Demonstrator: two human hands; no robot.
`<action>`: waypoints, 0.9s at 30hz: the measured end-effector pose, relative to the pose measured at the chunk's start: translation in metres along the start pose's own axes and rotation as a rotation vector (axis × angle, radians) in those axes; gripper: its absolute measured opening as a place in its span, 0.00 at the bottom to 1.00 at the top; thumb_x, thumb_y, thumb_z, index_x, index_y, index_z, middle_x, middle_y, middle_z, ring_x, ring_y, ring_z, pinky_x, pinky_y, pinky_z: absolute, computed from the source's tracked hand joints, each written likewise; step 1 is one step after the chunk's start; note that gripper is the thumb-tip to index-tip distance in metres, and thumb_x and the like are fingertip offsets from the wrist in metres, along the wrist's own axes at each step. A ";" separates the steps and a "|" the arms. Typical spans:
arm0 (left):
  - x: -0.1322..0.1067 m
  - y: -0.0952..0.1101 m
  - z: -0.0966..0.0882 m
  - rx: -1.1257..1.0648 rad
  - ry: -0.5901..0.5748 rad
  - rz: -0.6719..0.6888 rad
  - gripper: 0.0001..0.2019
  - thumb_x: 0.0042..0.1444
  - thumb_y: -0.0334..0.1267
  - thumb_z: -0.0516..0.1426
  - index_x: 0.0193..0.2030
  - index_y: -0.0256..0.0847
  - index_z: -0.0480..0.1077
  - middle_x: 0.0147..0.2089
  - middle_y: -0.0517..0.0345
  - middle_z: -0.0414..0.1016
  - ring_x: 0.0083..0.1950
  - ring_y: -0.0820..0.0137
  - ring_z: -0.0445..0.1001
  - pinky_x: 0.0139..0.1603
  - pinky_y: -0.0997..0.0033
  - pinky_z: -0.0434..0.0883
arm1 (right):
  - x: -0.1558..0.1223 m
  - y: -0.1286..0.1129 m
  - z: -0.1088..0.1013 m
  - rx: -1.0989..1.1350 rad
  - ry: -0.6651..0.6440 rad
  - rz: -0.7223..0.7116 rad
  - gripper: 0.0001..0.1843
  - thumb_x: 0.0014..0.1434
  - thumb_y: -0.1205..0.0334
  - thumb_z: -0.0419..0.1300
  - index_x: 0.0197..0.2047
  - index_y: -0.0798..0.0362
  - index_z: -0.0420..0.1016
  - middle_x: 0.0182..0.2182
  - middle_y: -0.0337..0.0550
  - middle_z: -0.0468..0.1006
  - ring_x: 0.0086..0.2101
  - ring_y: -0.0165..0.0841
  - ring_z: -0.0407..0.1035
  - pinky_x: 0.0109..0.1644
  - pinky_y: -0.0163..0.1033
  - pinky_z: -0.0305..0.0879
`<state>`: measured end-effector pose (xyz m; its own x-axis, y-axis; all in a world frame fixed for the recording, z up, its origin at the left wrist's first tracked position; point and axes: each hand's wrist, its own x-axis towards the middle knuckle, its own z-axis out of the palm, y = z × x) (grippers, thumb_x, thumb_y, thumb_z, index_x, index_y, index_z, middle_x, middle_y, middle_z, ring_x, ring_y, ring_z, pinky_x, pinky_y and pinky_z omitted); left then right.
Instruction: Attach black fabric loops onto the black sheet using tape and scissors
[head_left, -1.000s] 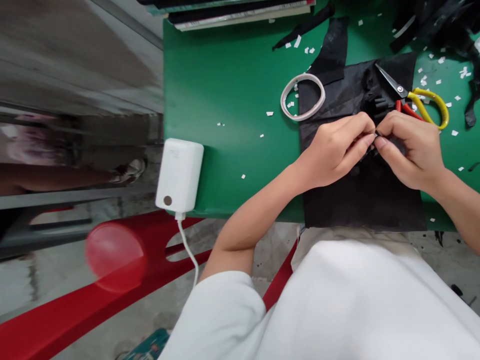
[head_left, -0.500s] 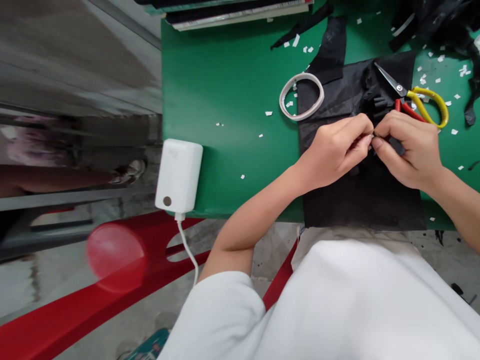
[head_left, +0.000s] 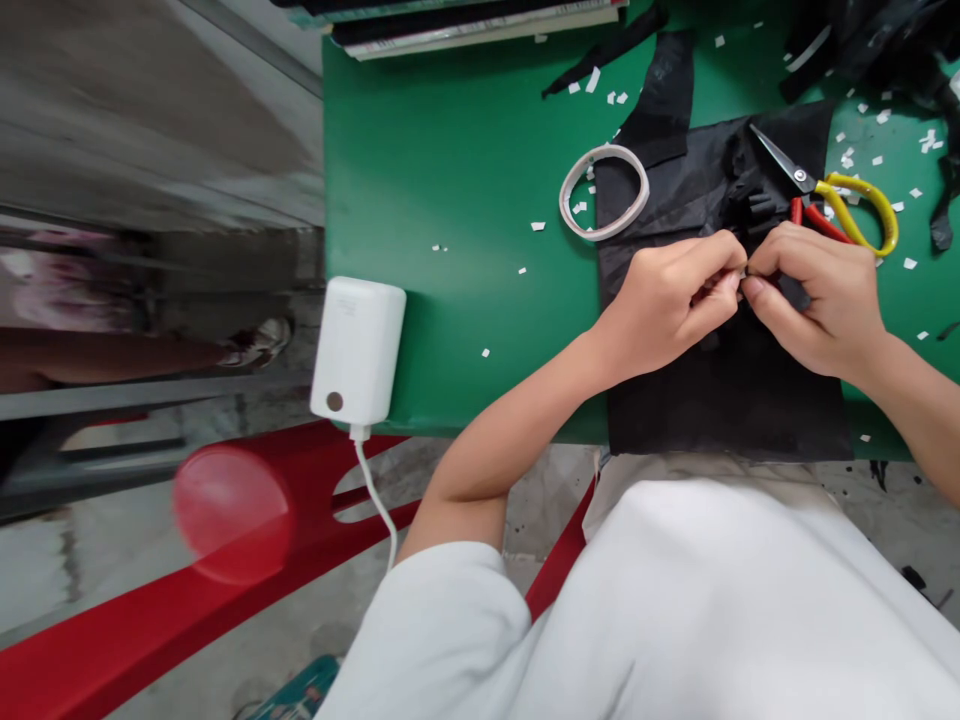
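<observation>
My left hand (head_left: 679,300) and my right hand (head_left: 821,295) meet fingertip to fingertip, both closed in a pinch. Between them is a small black piece (head_left: 795,292), thin and soft-looking, mostly covered by my fingers; its exact kind is hidden. Beneath my hands lies a large black sheet (head_left: 727,410), smooth like thin plastic or paper, with crumpled black scraps (head_left: 750,195) on it just above my fingers. Scissors with yellow and red handles (head_left: 855,205) rest partly open just above my right hand. A roll of narrow white tape (head_left: 568,190) lies at the sheet's left edge.
White paper bits (head_left: 538,227) are scattered over the green table (head_left: 450,170). Books (head_left: 480,30) lie at the far edge, a black heap (head_left: 877,45) at far right. A white power bank (head_left: 358,350) with a cable sits at the left corner, beside a red chair (head_left: 300,500).
</observation>
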<state>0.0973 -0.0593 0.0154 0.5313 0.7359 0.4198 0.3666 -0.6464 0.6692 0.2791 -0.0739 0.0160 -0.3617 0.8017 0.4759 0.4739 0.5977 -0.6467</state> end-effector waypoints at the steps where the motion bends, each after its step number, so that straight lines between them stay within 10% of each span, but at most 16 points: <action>1: 0.000 0.000 0.000 -0.007 0.000 -0.002 0.07 0.64 0.32 0.50 0.33 0.42 0.64 0.28 0.62 0.71 0.30 0.74 0.71 0.36 0.71 0.71 | 0.000 0.000 0.000 0.005 0.002 -0.007 0.09 0.60 0.67 0.55 0.28 0.47 0.62 0.24 0.38 0.66 0.25 0.33 0.60 0.30 0.41 0.57; 27: 0.001 -0.006 0.001 0.062 -0.076 0.074 0.09 0.67 0.34 0.47 0.36 0.43 0.64 0.33 0.59 0.73 0.36 0.71 0.77 0.40 0.68 0.75 | 0.002 0.001 -0.005 0.020 -0.030 -0.035 0.09 0.60 0.67 0.55 0.28 0.48 0.64 0.22 0.40 0.67 0.25 0.33 0.60 0.29 0.43 0.57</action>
<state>0.0964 -0.0552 0.0111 0.6141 0.6699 0.4172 0.3695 -0.7112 0.5980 0.2829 -0.0712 0.0190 -0.4019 0.7796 0.4803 0.4448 0.6247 -0.6418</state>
